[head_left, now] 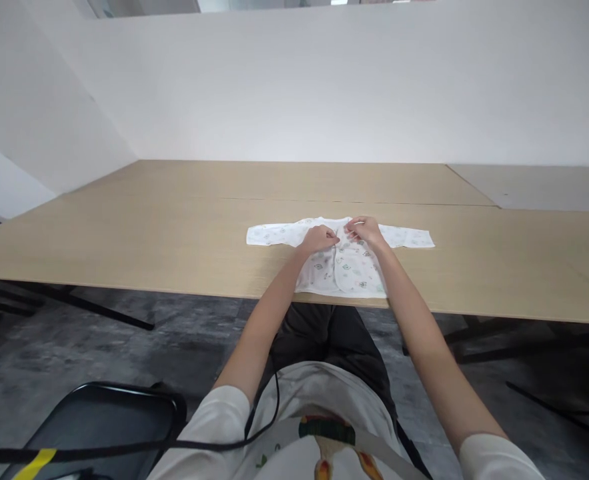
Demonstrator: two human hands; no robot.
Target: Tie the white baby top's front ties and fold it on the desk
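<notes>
Your small white garment lies spread on the counter straight in front of you, its hem close to the near edge and its two sleeves stretched out to either side. The curled fingers of your left hand are over the upper chest, their tips turned inward beside the front opening. Those of your right hand are bent over the other side of that opening, a little higher, near the neckline, with a narrow gap between your two hands. At this size you cannot tell for sure whether either set of fingertips is pinching the fabric or only resting on it.

The cloth looks thin and soft, lightly rumpled under your hands, and is scattered with small motifs in muted green and brown. The opening runs down the middle of the body to a rounded corner at the hem, while the sleeves are slim and lie nearly flat. Beneath it, the counter is a broad, smooth, pale wood-toned surface with thin straight seams, meeting a plain white wall. Below, you have a mottled grey floor and a glossy black chair with rounded corners.
</notes>
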